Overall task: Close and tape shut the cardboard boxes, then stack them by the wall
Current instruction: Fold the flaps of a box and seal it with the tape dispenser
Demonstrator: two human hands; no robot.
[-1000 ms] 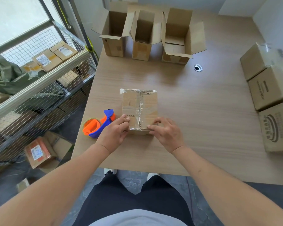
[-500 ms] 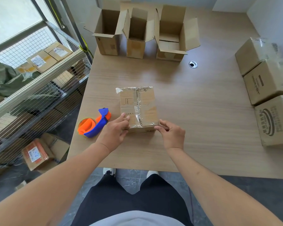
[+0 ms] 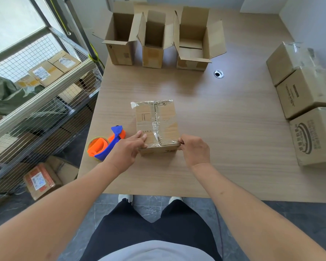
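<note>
Two hands at frame centre, gripping the taped box: left hand (image 3: 127, 151), right hand (image 3: 194, 149). Box (image 3: 156, 125) flat on the counter (image 3: 224, 129). Tape dispenser (image 3: 106, 146) just left.

standing along the left edge of the wooden table (image 3: 224, 117): a wire-mesh metal shelving rack (image 3: 45, 102), carrying labelled parcels (image 3: 45, 72) and a crumpled green cloth (image 3: 9, 97) on its upper level. lying on the grey tiled floor (image 3: 151, 208) under the rack: an orange-taped parcel (image 3: 40, 180). sitting flush in the tabletop toward the far side: a round metal cable grommet (image 3: 218, 74).
</note>
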